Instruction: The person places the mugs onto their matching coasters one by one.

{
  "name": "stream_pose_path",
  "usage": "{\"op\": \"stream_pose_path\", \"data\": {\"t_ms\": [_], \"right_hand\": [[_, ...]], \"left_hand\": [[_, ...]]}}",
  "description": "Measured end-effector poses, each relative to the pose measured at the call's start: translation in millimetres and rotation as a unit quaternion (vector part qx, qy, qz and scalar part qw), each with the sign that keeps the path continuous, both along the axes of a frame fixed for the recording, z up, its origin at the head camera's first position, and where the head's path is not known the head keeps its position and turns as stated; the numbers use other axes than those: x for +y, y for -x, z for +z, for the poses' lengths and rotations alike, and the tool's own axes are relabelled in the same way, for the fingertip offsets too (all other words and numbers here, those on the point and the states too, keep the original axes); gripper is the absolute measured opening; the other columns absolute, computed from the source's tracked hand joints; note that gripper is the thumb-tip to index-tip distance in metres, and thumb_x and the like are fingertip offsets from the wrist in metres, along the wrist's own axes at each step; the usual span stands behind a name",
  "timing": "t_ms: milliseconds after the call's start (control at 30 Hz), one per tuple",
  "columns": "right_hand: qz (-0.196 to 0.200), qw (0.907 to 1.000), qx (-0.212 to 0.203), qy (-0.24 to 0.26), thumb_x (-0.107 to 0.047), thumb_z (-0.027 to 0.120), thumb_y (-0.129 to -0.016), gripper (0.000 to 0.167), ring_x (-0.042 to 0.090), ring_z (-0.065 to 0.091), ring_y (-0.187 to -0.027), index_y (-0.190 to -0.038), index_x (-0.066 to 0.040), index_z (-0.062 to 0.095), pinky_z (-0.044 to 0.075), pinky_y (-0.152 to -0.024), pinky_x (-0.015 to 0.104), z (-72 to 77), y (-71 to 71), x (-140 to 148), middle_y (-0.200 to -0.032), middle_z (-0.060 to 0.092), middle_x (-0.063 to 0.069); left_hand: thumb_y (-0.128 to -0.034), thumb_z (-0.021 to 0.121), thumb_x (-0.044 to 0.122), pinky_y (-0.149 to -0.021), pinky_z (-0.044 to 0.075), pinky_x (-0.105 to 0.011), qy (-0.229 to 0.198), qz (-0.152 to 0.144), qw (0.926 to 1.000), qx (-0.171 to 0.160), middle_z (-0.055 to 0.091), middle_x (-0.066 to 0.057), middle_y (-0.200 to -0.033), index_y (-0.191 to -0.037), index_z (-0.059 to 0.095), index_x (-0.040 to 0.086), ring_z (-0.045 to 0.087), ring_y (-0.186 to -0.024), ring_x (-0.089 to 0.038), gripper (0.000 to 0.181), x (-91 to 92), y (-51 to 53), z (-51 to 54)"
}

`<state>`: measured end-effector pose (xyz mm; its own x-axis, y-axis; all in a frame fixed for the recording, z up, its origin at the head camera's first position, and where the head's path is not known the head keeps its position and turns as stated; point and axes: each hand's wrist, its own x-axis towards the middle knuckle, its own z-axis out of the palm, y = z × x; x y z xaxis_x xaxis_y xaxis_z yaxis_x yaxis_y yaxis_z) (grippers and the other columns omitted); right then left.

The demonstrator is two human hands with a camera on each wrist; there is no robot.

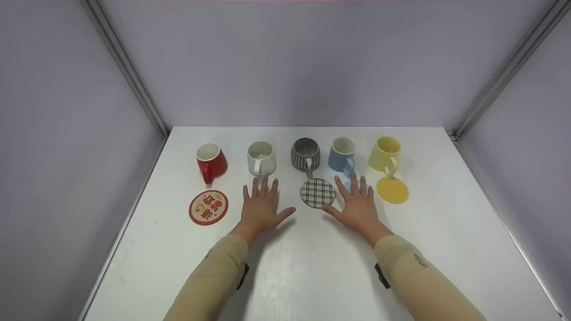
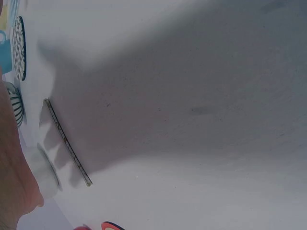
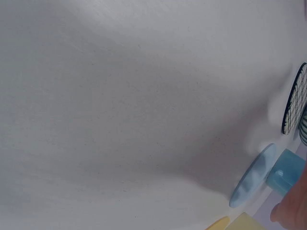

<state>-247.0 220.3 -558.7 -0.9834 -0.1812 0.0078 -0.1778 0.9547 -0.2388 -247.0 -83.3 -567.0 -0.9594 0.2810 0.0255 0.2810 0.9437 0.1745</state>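
My left hand [image 1: 261,213] is spread palm down above the table, holding nothing, just in front of a white mug [image 1: 267,166]. Beneath it, the left wrist view shows a thin flat piece [image 2: 68,142] nearly edge-on; the hand hides it in the head view. Also spread and holding nothing, my right hand [image 1: 358,211] hovers over a pale blue coaster [image 3: 253,176], near a blue mug [image 1: 337,161]. Between the hands lies a round plaid coaster [image 1: 317,193], in front of a grey striped mug [image 1: 298,160].
At the left, a red mug [image 1: 217,166] stands behind a round red-rimmed coaster [image 1: 208,207]. A yellow mug [image 1: 378,160] stands behind a yellow coaster [image 1: 393,190] at the right. Pale walls enclose the white table [image 1: 285,285] at the back and sides.
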Motion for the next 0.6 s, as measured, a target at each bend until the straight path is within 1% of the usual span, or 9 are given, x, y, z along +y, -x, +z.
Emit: {"op": "stream_pose_path", "data": {"t_ms": [200,367,467,600], "right_hand": [[-0.003,0.9999,-0.004,-0.013,-0.079,0.057,-0.093,0.104,0.053,0.000,-0.159,-0.172,-0.024,0.018,0.004,-0.125,0.069,-0.3,0.8,0.6,-0.175,-0.001,0.027],[-0.005,0.9999,-0.010,-0.013,-0.079,0.056,-0.093,0.104,0.052,-0.002,-0.159,-0.172,-0.024,0.017,0.003,-0.125,0.068,0.2,-0.8,1.1,-0.175,-0.002,0.026],[-0.007,0.9998,-0.014,-0.015,-0.080,0.055,-0.093,0.104,0.051,-0.003,-0.159,-0.172,-0.024,0.016,0.002,-0.125,0.068,1.6,-1.9,2.5,-0.175,-0.003,0.026],[-0.010,0.9997,-0.014,-0.017,-0.081,0.055,-0.093,0.105,0.051,-0.004,-0.159,-0.172,-0.024,0.015,0.001,-0.125,0.069,5.2,-0.9,5.9,-0.175,-0.003,0.025]], "left_hand": [[-0.0927,0.034,0.089,-0.123,0.010,-0.071,0.008,0.001,1.0000,0.001,0.014,-0.020,-0.175,-0.171,0.020,0.013,0.010,-0.160,-0.047,0.110,1.8,0.7,-3.5],[-0.0919,0.031,0.091,-0.123,0.012,-0.071,0.020,-0.001,0.9998,0.003,0.017,-0.021,-0.175,-0.171,0.019,0.014,0.010,-0.161,-0.046,0.112,3.5,2.1,-6.4],[-0.0919,0.030,0.092,-0.123,0.011,-0.071,0.023,-0.003,0.9997,0.000,0.016,-0.021,-0.175,-0.171,0.018,0.014,0.009,-0.161,-0.046,0.112,5.2,2.6,-6.4],[-0.0921,0.029,0.092,-0.124,0.010,-0.071,0.023,-0.006,0.9997,-0.003,0.013,-0.020,-0.175,-0.171,0.016,0.013,0.007,-0.161,-0.047,0.112,7.5,3.8,-3.7]]}}
